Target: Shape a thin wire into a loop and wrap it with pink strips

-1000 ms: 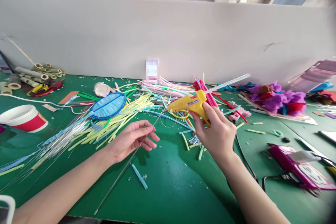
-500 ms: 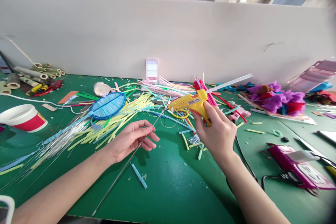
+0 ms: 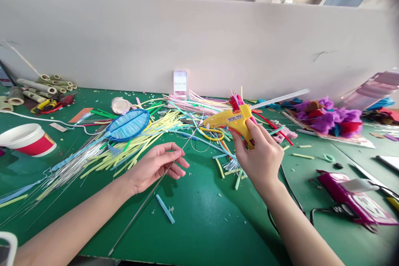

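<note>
Between the thumb and fingers of my left hand (image 3: 163, 161) is a thin grey wire rod (image 3: 137, 215), slanting from the table's front edge up toward the middle. A fine wire loop (image 3: 192, 143) shows at its upper end. My right hand (image 3: 260, 151) is wrapped round the handle of a yellow hot glue gun (image 3: 229, 121), its nozzle pointing left, close to the rod's upper end. Out of the gun's back sticks a long translucent glue stick (image 3: 283, 97). Whether the nozzle touches the wire I cannot tell. A blue oval fan-shaped piece (image 3: 128, 125) lies left of my hands.
Yellow pipe cleaners (image 3: 124, 149) and pink ones (image 3: 199, 104) are heaped across the green table (image 3: 199, 224). A paper cup (image 3: 29, 139) and bamboo pieces (image 3: 46, 87) stand left. At right are a magenta power strip (image 3: 355, 199) and purple fuzzy pieces (image 3: 330, 116). A phone (image 3: 181, 83) leans on the partition.
My right hand has shifted slightly to the right with the glue gun, drawing the nozzle a little away to the right. My left hand holds the rod almost still.
</note>
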A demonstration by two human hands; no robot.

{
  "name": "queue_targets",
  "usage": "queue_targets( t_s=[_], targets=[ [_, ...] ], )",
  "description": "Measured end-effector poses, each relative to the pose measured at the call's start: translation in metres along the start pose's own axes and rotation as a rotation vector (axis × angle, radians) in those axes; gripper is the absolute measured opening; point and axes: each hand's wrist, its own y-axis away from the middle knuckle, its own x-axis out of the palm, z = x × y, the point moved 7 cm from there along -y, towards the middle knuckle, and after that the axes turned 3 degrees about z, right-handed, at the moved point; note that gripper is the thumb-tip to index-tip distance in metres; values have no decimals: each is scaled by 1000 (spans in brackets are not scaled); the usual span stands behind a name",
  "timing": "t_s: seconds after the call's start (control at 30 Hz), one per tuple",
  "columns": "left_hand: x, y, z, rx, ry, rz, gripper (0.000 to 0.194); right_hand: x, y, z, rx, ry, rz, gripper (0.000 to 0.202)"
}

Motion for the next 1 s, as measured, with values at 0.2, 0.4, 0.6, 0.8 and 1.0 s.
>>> queue_targets(
  t_s=[0.2,0.4,0.6,0.8,1.0],
  targets=[
    [2,1,-2,-1,-1,-10,16,-3,-3,-5,105,-4,-12,42],
    [4,2,-2,-9,-4,-13,18,-1,-5,-8,175,48,53,51],
    [3,3,-1,-11,-2,-15,20,3,0,-9,167,-65,75,42],
    [3,2,-2,-8,-5,-13,18,2,1,-3,69,-179,37,33],
    [-1,2,-1,7,3,-41,20,3,-1,-3,131,-178,54,28]
  ],
)
